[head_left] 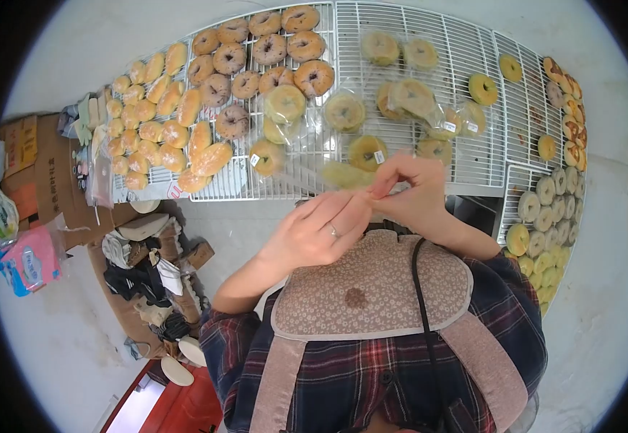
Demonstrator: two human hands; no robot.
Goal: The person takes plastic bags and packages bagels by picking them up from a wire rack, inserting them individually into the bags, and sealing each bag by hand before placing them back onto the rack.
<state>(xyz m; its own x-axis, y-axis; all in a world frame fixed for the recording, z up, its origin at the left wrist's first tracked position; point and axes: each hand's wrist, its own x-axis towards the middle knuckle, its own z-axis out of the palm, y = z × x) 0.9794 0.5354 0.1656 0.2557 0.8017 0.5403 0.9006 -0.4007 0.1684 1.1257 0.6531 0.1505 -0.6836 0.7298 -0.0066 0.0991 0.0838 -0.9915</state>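
My left hand point(321, 229), with a ring on one finger, is closed in a pinch, its fingertips meeting those of my right hand point(419, 193). Both hands seem to grip the end of a clear plastic bag, whose film is hard to make out. Just beyond the fingers is a blurred, pale green bagel point(346, 175), seen nearly edge-on, apparently inside that bag. Near my right hand, a bagged bagel point(367, 153) with a small white label lies on the wire rack point(314, 189). Another labelled bagel point(266, 157) rests farther left.
Oblong rolls point(175, 134) fill the rack's left end, beside brown bagels point(268, 49). More bagged bagels point(411, 98) sit at centre. Pale bagels point(545, 191) crowd the right. Cardboard boxes point(54, 180) and a bench with clothes point(141, 270) stand at left.
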